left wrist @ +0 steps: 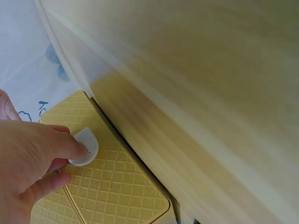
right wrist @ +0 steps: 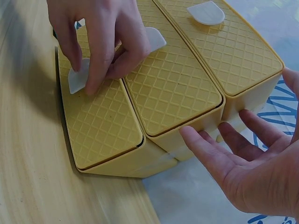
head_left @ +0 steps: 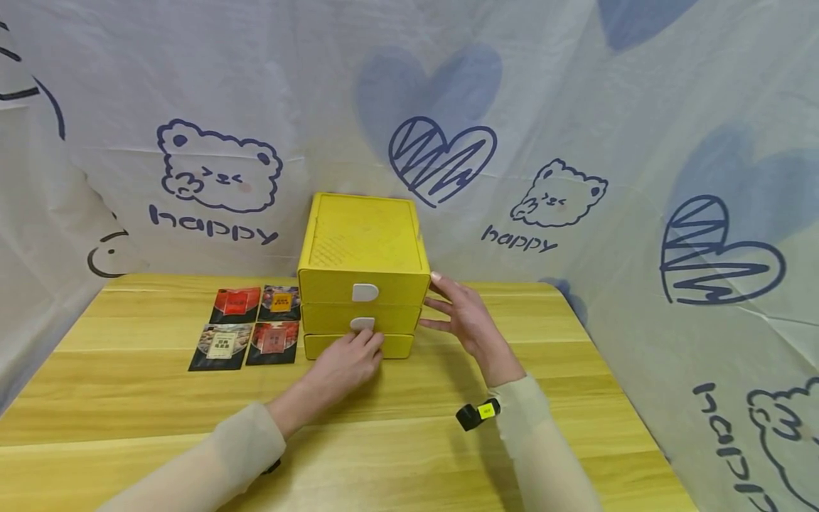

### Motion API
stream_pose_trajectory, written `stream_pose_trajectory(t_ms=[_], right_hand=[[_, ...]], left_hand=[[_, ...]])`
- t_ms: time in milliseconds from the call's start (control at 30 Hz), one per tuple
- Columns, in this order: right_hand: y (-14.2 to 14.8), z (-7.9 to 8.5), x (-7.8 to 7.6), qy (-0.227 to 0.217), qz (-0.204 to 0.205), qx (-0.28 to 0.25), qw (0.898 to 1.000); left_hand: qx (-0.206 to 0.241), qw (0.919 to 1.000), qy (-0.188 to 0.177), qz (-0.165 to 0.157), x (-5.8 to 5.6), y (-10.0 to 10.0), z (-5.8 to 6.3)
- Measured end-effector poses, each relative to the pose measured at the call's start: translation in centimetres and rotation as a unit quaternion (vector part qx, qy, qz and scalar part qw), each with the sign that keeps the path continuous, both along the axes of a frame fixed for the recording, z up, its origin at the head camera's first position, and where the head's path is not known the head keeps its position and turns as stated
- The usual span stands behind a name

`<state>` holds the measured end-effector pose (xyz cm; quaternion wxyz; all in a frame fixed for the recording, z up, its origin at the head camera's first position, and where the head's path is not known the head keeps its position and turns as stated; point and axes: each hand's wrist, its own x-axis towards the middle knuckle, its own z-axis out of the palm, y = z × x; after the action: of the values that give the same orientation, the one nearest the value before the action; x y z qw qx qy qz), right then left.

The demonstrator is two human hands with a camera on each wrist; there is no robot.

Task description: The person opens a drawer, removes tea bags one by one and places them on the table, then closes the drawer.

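A yellow three-drawer box (head_left: 365, 235) stands on the wooden table against the back cloth. Each drawer front has a waffle pattern and a white tab handle, and all the drawers look closed. At the lowest drawer (right wrist: 100, 119), my left hand (head_left: 345, 361) pinches the white tab handle (left wrist: 88, 148) between thumb and fingers. My right hand (head_left: 470, 320) is at the box's right side, its spread fingers extended with the fingertips against the side wall. In the head view the left hand hides the lowest handle.
Several flat packets with dark and red printing (head_left: 220, 346) lie on the table (head_left: 409, 448) just left of the box. A white cloth (head_left: 345, 92) with hearts and bear drawings hangs behind and along the sides. A black wrist device (head_left: 476, 412) is on the right sleeve.
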<state>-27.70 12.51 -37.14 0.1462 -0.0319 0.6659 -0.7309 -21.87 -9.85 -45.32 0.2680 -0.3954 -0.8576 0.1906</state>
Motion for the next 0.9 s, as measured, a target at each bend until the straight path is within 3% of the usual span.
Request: stream_pose_trajectory(t_ms=[500,900], right_hand=[[-0.03,0.03,0.09,0.000,0.000,0.000,1.000],[-0.01,-0.05,0.05,-0.001,0.003,0.000,1.000]], left_hand=[[0.010,0.9999,0.013,-0.002,-0.04,0.15,-0.50],[0.026,0.9996,-0.001,0.008,0.45,0.41,-0.36]])
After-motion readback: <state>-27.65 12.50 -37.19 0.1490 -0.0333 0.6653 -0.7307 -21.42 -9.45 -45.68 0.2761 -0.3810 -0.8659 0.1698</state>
